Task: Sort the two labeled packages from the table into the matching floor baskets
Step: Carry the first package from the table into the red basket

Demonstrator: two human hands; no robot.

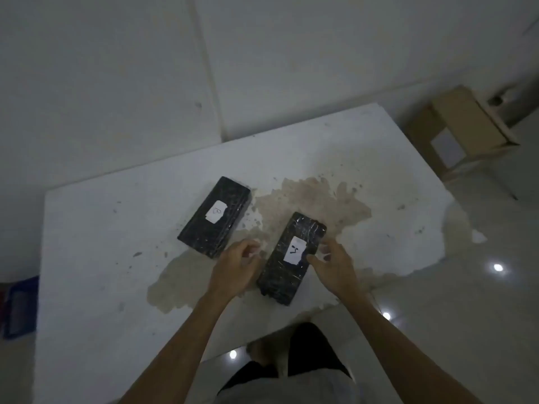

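Observation:
Two black wrapped packages lie on the stained white table (96,258). The one marked B (215,216) rests to the left, untouched. The one marked A (291,258) lies nearer the front edge, angled. My left hand (236,268) sits by its left side with fingers curled, touching or nearly touching the edge. My right hand (335,265) is at its right side, thumb on the top near the white label, fingers spread around the edge. The package still rests flat on the table.
A cardboard box (463,129) with a white label stands on the floor at the far right. A blue basket (20,306) shows at the left edge on the floor. A wall runs behind the table. Shiny tiled floor lies to the right.

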